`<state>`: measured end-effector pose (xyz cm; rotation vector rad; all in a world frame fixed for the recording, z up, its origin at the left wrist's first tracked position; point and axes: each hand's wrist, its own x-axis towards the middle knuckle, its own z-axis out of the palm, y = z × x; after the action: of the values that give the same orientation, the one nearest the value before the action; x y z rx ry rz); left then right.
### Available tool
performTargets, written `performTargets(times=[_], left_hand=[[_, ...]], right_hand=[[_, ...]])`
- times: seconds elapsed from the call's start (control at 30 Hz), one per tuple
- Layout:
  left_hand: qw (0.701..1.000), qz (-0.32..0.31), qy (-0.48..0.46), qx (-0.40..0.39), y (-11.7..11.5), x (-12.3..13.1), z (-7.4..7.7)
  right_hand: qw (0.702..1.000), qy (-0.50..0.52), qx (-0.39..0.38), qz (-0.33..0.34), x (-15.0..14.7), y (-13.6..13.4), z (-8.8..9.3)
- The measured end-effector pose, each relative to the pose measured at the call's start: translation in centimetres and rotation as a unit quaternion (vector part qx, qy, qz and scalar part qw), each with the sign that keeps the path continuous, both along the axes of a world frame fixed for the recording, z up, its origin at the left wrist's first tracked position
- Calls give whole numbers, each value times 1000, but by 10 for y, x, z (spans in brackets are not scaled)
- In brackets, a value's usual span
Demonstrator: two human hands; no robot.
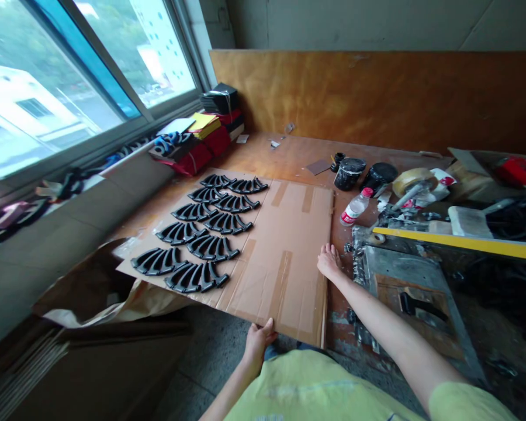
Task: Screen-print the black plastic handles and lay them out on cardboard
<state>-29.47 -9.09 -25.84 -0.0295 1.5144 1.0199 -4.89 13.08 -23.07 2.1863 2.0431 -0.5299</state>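
Note:
A flat cardboard sheet with strips of brown tape lies on the wooden table, its near edge jutting past the table. My left hand grips that near edge, thumb on top and fingers underneath. At the right edge of the sheet rests my right hand, its fingers bent over or against the edge; whether they grip it I cannot tell. Black curved handle-like parts cover the left half of the sheet, laid in fanned clusters in two columns.
Right of the sheet stand a plastic bottle with a pink cap and two black-stained tubs. A metal plate jig and a yellow bar lie further right. Red and black stacks sit by the window. Folded cardboard leans below left.

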Motion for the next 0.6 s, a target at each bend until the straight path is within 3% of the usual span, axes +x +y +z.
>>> performTargets(times=[0.17,0.33,0.5,0.6], left_hand=[[999,-8,26,-22,4,10,6],[999,-10,45,-14,3,15,9],[998,-43,42,-14,1,21,-3],[996,-70,53,-20,1,17,-11]], right_hand=[[999,43,-10,8,5,1,10],[989,125,5,74,8,-7,33],[965,233,64,107,30,-37,63],[935,323,123,72,64,-63,82]])
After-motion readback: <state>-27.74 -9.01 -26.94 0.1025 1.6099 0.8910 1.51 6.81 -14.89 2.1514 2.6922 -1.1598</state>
